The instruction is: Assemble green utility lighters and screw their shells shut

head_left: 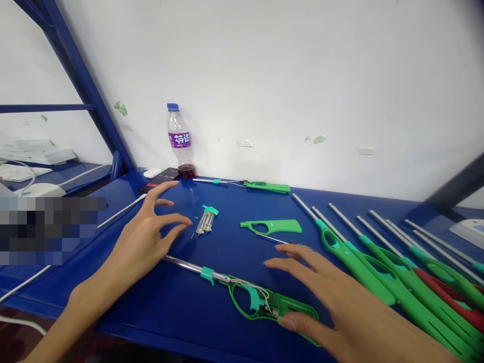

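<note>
An opened gas lighter point(260, 300) lies in front of me, its metal tube pointing left and its wires and teal trigger exposed in the green half-shell. My right hand point(321, 292) is over its handle end, fingers apart; the thumb is at the shell's edge, touching or just above it. My left hand point(151, 227) hovers near the tube's tip, fingers curved and apart, with nothing visible in them. Right of it lie clear fuel tanks point(206, 222) with a teal piece, and tiny pins. A loose green half-shell point(280, 226) lies beyond my right hand, beside a thin metal shaft point(271, 238) partly hidden by the fingers.
Several assembled lighters point(378, 267), mostly green and one red, lie in a row at the right. Another opened lighter point(264, 186) lies along the wall. A drink bottle point(180, 143), a phone point(162, 179) and a white cable point(124, 207) are at the left.
</note>
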Motion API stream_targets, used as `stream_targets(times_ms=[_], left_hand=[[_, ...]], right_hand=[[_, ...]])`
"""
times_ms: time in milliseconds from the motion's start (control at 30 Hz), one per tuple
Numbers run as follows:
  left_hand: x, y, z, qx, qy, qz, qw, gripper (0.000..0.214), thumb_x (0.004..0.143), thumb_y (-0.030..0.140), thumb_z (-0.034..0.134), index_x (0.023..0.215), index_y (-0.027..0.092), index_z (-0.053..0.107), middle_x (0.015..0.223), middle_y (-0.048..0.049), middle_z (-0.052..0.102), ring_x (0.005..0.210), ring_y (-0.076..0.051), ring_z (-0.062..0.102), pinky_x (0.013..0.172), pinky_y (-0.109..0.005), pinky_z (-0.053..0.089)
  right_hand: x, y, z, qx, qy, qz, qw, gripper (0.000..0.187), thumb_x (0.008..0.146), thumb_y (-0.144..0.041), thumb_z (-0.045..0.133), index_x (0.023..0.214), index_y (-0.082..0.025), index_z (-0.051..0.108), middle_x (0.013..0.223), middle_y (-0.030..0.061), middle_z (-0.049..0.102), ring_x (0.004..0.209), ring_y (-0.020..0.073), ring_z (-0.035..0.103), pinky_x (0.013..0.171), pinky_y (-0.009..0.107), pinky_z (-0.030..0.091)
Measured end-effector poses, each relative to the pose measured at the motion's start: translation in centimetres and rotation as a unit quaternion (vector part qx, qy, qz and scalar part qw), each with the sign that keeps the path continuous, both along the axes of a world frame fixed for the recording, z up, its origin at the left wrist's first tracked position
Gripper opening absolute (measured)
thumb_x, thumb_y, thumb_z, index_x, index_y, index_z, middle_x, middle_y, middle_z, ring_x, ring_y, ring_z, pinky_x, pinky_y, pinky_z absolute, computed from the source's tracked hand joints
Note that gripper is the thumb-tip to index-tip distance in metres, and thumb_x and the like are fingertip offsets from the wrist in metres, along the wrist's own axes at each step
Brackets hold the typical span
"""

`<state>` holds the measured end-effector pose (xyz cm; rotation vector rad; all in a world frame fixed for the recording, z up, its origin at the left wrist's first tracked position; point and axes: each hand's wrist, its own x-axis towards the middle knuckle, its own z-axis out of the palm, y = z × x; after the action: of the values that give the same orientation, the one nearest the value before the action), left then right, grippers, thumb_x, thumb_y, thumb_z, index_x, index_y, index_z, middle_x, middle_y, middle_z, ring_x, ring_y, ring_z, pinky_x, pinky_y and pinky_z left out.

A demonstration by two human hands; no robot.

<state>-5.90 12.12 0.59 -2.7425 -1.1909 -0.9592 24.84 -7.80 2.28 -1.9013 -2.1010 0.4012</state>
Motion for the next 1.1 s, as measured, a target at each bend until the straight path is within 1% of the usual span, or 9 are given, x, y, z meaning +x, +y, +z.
stream_targets(times_ms=[133,233,333,433,500,667,867,967,1100], left_hand=[[0.3,-0.4,0.2,0.016,0.015,0.009,1.000,0.031,0.101,0.037,0.059,0.090,0.032,0.087,0.175,0.0047,0.028,0.127,-0.033,0.066,0.052,-0.027,0.058],[0.5,-0.2,0.3,-0.015,-0.002,0.027,1.000,0.032,0.100,0.039,0.058,0.091,0.029,0.086,0.173,-0.0006,0.036,0.122,-0.032,0.069,0.059,-0.032,0.060],[0.6,0.0,0.3,-0.052,-0.017,0.038,0.998,0.032,0.100,0.041,0.055,0.100,0.025,0.083,0.137,-0.0098,0.071,0.095,-0.026,0.076,0.069,-0.036,0.060],[0.8,-0.1,0.4,-0.079,-0.009,0.035,0.996,0.031,0.102,0.041,0.053,0.106,0.024,0.078,0.101,-0.0049,0.082,0.079,-0.024,0.075,0.070,-0.034,0.058],[0.8,-0.2,0.4,-0.093,-0.002,0.032,0.995,0.030,0.103,0.040,0.052,0.111,0.025,0.076,0.097,-0.0033,0.082,0.075,-0.024,0.075,0.069,-0.033,0.056],[0.9,-0.4,0.2,-0.113,0.026,0.014,0.993,0.029,0.104,0.038,0.046,0.106,0.026,0.072,0.099,-0.0020,0.082,0.075,-0.023,0.074,0.073,-0.033,0.054],[1.0,-0.3,0.2,-0.117,0.050,0.025,0.992,0.036,0.105,0.038,0.044,0.111,0.026,0.077,0.110,-0.0040,0.082,0.081,-0.024,0.073,0.080,-0.036,0.053],[1.1,-0.4,0.3,-0.121,0.062,0.029,0.990,0.039,0.105,0.038,0.043,0.115,0.025,0.079,0.113,-0.0049,0.082,0.079,-0.024,0.072,0.079,-0.036,0.053],[1.2,-0.5,0.3,-0.125,0.076,0.036,0.989,0.041,0.106,0.041,0.044,0.116,0.024,0.080,0.114,-0.0059,0.081,0.078,-0.024,0.072,0.075,-0.036,0.053]], right_hand=[[1.0,-0.4,-0.7,0.012,-0.014,-0.038,0.999,0.068,0.085,-0.047,0.086,0.150,-0.041,0.068,0.175,0.0053,0.042,0.152,0.0466,0.049,0.108,0.060,0.059],[1.1,-0.3,-0.9,0.015,0.005,-0.058,0.998,0.075,0.077,-0.054,0.092,0.148,-0.043,0.069,0.182,0.0022,0.026,0.159,0.0477,0.036,0.113,0.060,0.054],[0.6,0.1,-0.4,-0.041,0.029,-0.065,0.997,0.085,0.072,-0.056,0.095,0.151,-0.043,0.067,0.184,0.0013,0.017,0.162,0.0487,0.029,0.117,0.061,0.049],[-0.2,0.5,0.4,-0.113,0.038,-0.072,0.990,0.094,0.068,-0.056,0.096,0.155,-0.043,0.063,0.184,0.0032,0.013,0.163,0.0506,0.021,0.119,0.063,0.046],[-0.5,0.6,0.7,-0.127,0.039,-0.078,0.988,0.094,0.068,-0.054,0.096,0.155,-0.044,0.062,0.184,0.0036,0.014,0.163,0.0505,0.020,0.119,0.062,0.045],[-0.4,0.6,0.2,-0.096,0.035,-0.079,0.992,0.087,0.071,-0.057,0.094,0.152,-0.045,0.065,0.183,0.0023,0.023,0.161,0.0481,0.031,0.119,0.058,0.049],[-0.2,0.7,0.1,-0.037,-0.018,-0.045,0.998,0.063,0.095,-0.060,0.072,0.154,-0.039,0.064,0.176,0.0080,0.039,0.156,0.0426,0.044,0.116,0.058,0.052],[-0.3,0.7,0.3,-0.001,-0.044,-0.027,0.999,0.060,0.096,-0.057,0.073,0.152,-0.036,0.067,0.171,0.0113,0.047,0.151,0.0446,0.051,0.111,0.060,0.056],[0.0,0.5,-0.4,0.022,-0.056,-0.012,0.998,0.060,0.095,-0.050,0.078,0.152,-0.038,0.066,0.166,0.0080,0.056,0.147,0.0441,0.056,0.107,0.059,0.061]])
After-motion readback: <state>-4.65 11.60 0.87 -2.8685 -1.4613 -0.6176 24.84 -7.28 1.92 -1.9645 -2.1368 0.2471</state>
